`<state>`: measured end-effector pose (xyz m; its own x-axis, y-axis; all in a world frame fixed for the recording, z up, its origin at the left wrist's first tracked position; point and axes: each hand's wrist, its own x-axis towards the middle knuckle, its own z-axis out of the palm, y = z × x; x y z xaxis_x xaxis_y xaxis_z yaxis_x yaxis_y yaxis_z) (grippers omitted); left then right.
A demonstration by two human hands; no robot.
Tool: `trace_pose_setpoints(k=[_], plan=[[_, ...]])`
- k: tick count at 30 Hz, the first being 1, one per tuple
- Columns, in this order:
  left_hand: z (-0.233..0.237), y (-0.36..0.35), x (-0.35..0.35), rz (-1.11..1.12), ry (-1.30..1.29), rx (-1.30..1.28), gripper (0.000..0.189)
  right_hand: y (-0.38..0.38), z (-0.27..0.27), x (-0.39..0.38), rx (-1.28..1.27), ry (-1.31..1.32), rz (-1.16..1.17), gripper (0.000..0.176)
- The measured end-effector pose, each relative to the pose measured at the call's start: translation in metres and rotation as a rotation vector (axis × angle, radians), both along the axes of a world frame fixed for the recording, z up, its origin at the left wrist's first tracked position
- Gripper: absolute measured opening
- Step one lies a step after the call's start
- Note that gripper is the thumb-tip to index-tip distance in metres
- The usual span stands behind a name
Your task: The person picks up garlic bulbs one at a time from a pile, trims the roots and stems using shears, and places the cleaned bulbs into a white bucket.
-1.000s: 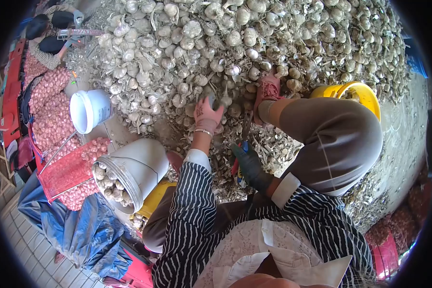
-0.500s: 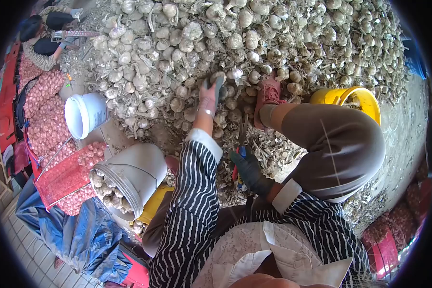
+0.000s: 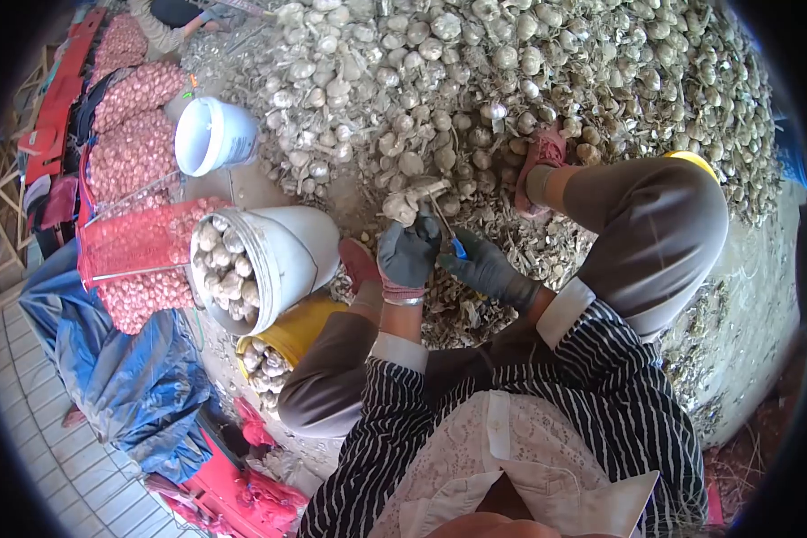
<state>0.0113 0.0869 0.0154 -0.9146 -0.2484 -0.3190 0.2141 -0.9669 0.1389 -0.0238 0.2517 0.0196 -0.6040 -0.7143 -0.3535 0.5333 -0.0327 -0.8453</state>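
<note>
Right, closest to the camera are the striped sleeves (image 3: 368,430), and just beyond them both gloved hands meet over the trimmings. The left hand (image 3: 408,258) is curled tight round a garlic bulb (image 3: 400,208), which sits just above the fingers on the side away from the body. The bulb's dry stalk (image 3: 430,188) runs up and off to the right, so its long axis slants toward the other hand. The right hand (image 3: 486,269) is closed on a pair of shears (image 3: 449,235) with a blue handle. The blades point up and left, right alongside the bulb. Whether they touch the stalk, I cannot tell. Of the two, the left hand is plainly the nearer: it has the bulb in its grip.

Just left of the hands a white bucket (image 3: 305,240) lies tipped, filled with trimmed bulbs, and a yellow bucket (image 3: 303,323) sits under it. Further left are red mesh sacks (image 3: 139,247) and a blue tarp (image 3: 125,377).

Beyond the hands a pink shoe (image 3: 543,151) presses into the big garlic pile (image 3: 511,63), and a second white bucket (image 3: 208,134) stands at its edge. At the very top another person's sleeve (image 3: 157,20) shows.
</note>
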Motion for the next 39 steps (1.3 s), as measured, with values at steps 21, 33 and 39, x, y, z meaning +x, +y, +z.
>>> trace_pose_setpoints(k=[21, 33, 39], plan=[[-0.019, -0.018, 0.077, -0.005, -0.565, -0.965, 0.036, 0.014, 0.015, 0.013, 0.584, 0.712, 0.326, 0.055], [-0.009, 0.006, 0.079, -0.169, -0.743, -1.695, 0.058, 0.030, 0.034, 0.011, 0.792, 1.232, 0.535, 0.073], [0.018, 0.007, 0.084, -0.414, -0.777, -1.950, 0.046, 0.041, 0.024, 0.018, 0.719, 1.191, 0.581, 0.054]])
